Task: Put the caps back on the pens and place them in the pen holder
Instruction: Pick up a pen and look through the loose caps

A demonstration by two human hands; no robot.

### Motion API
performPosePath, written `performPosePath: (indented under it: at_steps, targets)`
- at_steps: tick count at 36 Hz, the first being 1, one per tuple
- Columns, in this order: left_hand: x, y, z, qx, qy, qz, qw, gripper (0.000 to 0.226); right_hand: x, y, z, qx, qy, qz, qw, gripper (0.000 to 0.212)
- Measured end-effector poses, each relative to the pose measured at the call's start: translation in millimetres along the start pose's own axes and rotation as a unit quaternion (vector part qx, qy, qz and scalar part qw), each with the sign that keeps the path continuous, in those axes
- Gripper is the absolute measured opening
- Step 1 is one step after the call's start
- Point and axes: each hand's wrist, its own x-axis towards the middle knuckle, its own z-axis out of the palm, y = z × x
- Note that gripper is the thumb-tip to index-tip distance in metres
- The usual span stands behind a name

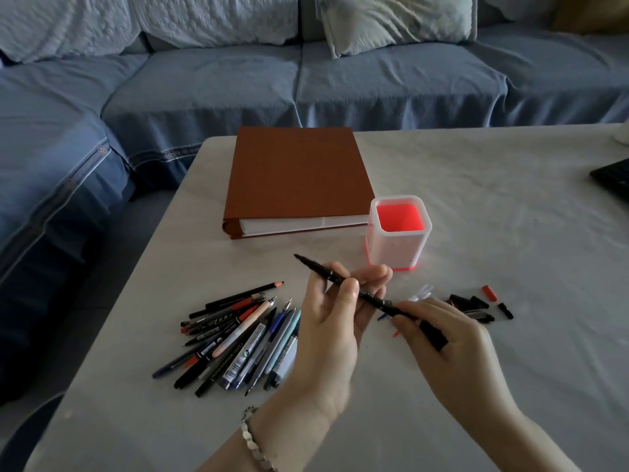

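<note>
Both hands are up over the counter (pixel 510 206) with one black pen (pixel 316 268) slung between them, its bare tip pointing to 10 o'clock. The left hand (pixel 330 332) pinches the barrel near the middle, thumb on top and fingers curled behind. The right hand (pixel 457 354) grips the lower, thicker end; that end may already be capped, but the fingers cover too much of it to tell. The holder (pixel 394 248), white with a red inside, stands upright at 1 o'clock from the hands, near them, with nothing showing above its rim. At 8 o'clock from the hands lies a loose pile (pixel 235 338) of pens and pencils, fanned with most tips toward 1 o'clock, and the left wrist hides its right edge. At 3 o'clock, just beyond the right hand's knuckles, the caps (pixel 471 303) lie scattered, mostly black, with a red cap (pixel 489 291) and some clear ones partly hidden behind the pen and fingers. A brown binder (pixel 299 172) lies flat at 12 o'clock, its near right corner just beside the holder. A dark object (pixel 612 177) is cut off at the counter's right edge. A bracelet (pixel 253 441) circles the left wrist. Behind the counter runs a blue sofa (pixel 204 93) with a pale pillow (pixel 394 22).
</note>
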Motion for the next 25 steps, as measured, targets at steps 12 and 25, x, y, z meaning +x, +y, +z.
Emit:
performPosePath:
  at_steps: [12, 25]
  targets:
    - [38, 29, -50, 0.396, 0.046, 0.045, 0.916, 0.02, 18, 45, -26, 0.117, -0.08, 0.305, 0.942, 0.038]
    - [12, 35, -56, 0.465, -0.076, -0.008, 0.882, 0.009, 23, 15, -36, 0.19, -0.123, 0.241, 0.944, 0.009]
